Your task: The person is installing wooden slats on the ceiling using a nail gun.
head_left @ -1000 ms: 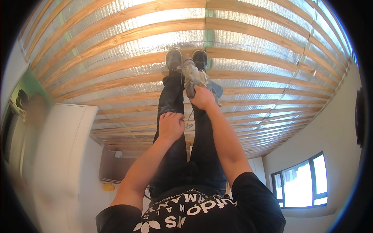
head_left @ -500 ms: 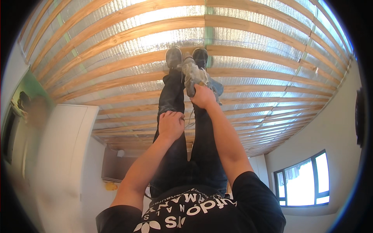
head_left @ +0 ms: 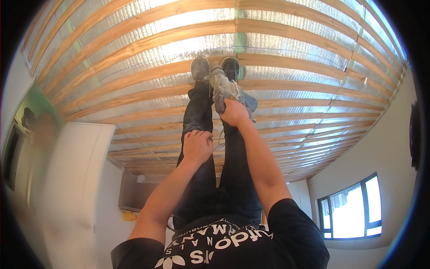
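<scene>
My right hand [head_left: 234, 112] is wrapped round the handle of a dusty, pale grey hand-held power tool [head_left: 222, 88] with a blue-grey part on its right side. The tool points away from me between my shoes, its front end low near a wooden batten. Its exact kind is hard to make out under the wrapping or dust. A thin cord or hose [head_left: 220, 145] trails back from it between my legs. My left hand [head_left: 198, 144] rests on my left leg near the knee, fingers curled in; whatever they may hold is hidden.
Rows of wooden battens [head_left: 286, 29] cross the floor over silvery foil sheeting [head_left: 286, 49]. My shoes [head_left: 200, 68] stand on them. On the left is a white door panel [head_left: 76, 170]; behind it lies a brown open box or cabinet [head_left: 132, 193]. A dark-framed window [head_left: 349, 210] is at right.
Almost nothing differs. The view has shifted very slightly; both hands keep their places and the power tool stays in my right hand.
</scene>
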`<state>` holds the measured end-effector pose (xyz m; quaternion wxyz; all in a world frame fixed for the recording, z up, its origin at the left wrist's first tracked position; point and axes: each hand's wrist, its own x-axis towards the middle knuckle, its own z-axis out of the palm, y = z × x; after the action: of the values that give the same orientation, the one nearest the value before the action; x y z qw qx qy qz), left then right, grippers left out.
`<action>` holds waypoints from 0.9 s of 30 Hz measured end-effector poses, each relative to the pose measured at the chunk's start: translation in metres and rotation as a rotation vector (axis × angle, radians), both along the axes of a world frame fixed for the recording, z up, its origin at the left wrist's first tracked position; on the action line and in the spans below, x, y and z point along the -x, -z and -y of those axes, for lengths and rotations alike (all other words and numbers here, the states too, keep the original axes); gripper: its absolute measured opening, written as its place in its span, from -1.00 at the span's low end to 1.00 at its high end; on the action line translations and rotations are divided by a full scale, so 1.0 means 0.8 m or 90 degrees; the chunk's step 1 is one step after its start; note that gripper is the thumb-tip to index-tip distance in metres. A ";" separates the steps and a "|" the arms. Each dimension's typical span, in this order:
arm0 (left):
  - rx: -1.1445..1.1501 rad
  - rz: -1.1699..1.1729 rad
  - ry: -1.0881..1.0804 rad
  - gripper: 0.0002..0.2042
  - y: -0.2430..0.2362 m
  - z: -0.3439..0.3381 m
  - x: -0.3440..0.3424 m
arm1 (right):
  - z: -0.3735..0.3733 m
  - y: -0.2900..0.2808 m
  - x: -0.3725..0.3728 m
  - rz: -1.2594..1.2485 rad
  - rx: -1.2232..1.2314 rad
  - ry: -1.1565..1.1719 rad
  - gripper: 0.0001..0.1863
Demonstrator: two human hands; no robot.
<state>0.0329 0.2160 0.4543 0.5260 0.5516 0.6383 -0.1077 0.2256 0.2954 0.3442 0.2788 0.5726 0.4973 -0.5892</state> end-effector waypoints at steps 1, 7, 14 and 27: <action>0.001 -0.003 0.002 -0.89 -0.001 0.000 0.000 | 0.003 0.001 -0.002 -0.006 -0.022 0.006 -0.57; -0.035 0.004 0.005 -0.87 0.001 0.004 0.002 | 0.016 0.009 -0.006 -0.006 -0.032 0.020 -0.56; -0.042 -0.001 0.012 -0.87 0.002 -0.002 0.009 | 0.011 0.013 -0.013 -0.006 -0.035 0.030 -0.55; -0.059 -0.027 0.052 -0.83 -0.018 -0.022 0.012 | -0.020 -0.024 -0.002 -0.045 -0.045 0.037 -0.42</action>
<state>0.0233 0.2340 0.4684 0.4817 0.5984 0.6305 -0.1113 0.2273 0.3116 0.3631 0.2233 0.5753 0.5102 -0.5991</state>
